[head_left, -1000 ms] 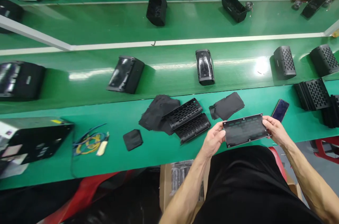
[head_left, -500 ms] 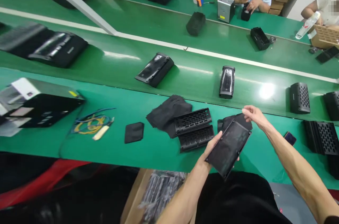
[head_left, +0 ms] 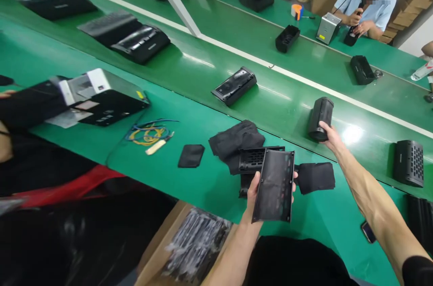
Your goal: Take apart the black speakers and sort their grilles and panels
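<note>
My left hand (head_left: 254, 193) grips a flat black rectangular panel (head_left: 274, 186), held upright over the near edge of the green bench. My right hand (head_left: 327, 133) reaches out over the conveyor belt and wraps around the lower end of a black speaker body (head_left: 320, 115) standing on the belt. Just behind the panel lie black perforated grilles (head_left: 256, 159) and a pile of black cloth pieces (head_left: 235, 140). Another black cloth piece (head_left: 315, 177) lies right of the panel.
More black speaker bodies (head_left: 234, 85) ride the belt, one with a grille (head_left: 408, 162) at right. A small cloth (head_left: 191, 155), coloured wires (head_left: 147, 133) and a box device (head_left: 101, 97) sit left. A phone (head_left: 368, 231) lies near my right arm. People work at the far bench.
My right hand left the panel and reached out to grasp the speaker body on the belt. My left hand kept the panel alone and turned it upright. The view swung left.
</note>
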Demonstrator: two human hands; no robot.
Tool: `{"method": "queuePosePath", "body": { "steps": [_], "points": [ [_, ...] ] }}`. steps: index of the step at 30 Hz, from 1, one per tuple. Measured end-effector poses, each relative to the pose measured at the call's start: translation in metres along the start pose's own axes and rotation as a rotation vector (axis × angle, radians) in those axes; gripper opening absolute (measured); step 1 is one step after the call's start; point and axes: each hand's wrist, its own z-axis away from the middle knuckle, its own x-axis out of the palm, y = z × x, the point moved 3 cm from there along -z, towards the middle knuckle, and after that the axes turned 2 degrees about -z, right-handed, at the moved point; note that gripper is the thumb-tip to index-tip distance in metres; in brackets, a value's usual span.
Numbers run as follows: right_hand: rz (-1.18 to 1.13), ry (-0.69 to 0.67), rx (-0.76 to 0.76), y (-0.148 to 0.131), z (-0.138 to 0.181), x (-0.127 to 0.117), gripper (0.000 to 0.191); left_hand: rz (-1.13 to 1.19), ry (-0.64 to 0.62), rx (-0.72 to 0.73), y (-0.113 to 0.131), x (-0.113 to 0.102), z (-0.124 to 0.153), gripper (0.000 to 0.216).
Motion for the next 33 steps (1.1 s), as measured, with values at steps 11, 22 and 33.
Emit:
{"method": "queuePosePath", "body": {
  "steps": [11, 22, 33],
  "points": [
    [-0.389, -0.061, -0.186, -0.03, 0.217, -0.116, 0.107, -0.03, -0.21, -0.04, -0.031, 0.038, -0.04, 0.101],
    [0.293, 0.051, -0.288, -0.042, 0.326, -0.099, 0.107, -0.122, -0.305, -0.05, -0.091, 0.064, -0.049, 0.074],
    [0.77, -0.013, -0.366, -0.043, 0.322, -0.068, 0.1, -0.206, -0.352, 0.039, -0.1, 0.079, -0.044, 0.078]
  ]
}}
